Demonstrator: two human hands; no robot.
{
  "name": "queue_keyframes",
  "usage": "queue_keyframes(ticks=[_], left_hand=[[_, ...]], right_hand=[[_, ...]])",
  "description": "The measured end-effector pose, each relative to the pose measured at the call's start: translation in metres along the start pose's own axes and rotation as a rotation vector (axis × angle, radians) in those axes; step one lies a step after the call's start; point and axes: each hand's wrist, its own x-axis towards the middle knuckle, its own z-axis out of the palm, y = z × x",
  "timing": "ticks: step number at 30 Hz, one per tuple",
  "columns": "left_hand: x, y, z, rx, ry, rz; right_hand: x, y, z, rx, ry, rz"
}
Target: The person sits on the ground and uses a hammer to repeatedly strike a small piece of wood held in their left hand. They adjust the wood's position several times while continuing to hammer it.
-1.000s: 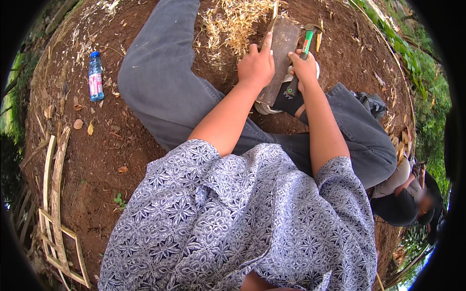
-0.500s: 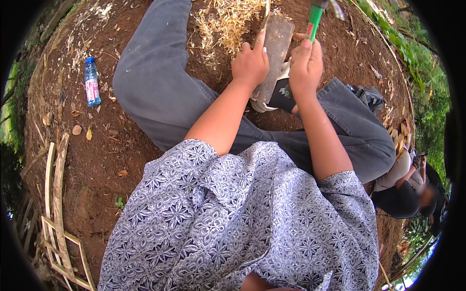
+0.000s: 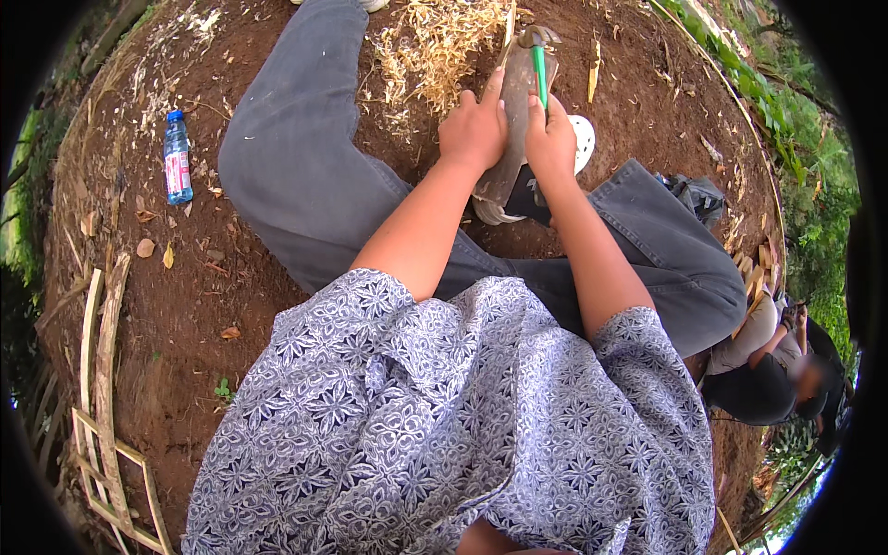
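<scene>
I sit on bare brown earth in grey trousers and a blue-and-white patterned shirt. My left hand [image 3: 474, 131] grips the side of a flat greyish-brown slab of wood [image 3: 514, 111] that leans against my foot. My right hand [image 3: 551, 139] holds a tool with a green handle [image 3: 539, 74], its head resting on the upper end of the slab. A thin strip of bamboo [image 3: 508, 28] stands against the slab's top. Pale wood shavings [image 3: 435, 46] lie heaped just beyond my left hand.
A clear plastic bottle with a blue cap [image 3: 177, 157] lies on the ground at the left. A frame of bamboo slats [image 3: 102, 388] lies at the lower left. Another person [image 3: 777, 370] sits at the right edge, near cut bamboo pieces [image 3: 754, 268].
My right hand has lowered the green-handled tool onto the top of the slab after lifting it. My left hand has stayed on the slab.
</scene>
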Motion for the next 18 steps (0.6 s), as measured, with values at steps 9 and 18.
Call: queue_keyframes(ticks=[9, 18], left_hand=[[-0.001, -0.001, -0.001, 0.009, -0.002, -0.003], [0.001, -0.012, 0.002, 0.016, 0.044, 0.014]], right_hand=[[-0.005, -0.006, -0.009, 0.081, 0.066, -0.092], [-0.013, -0.030, -0.018, 0.310, 0.095, -0.168]])
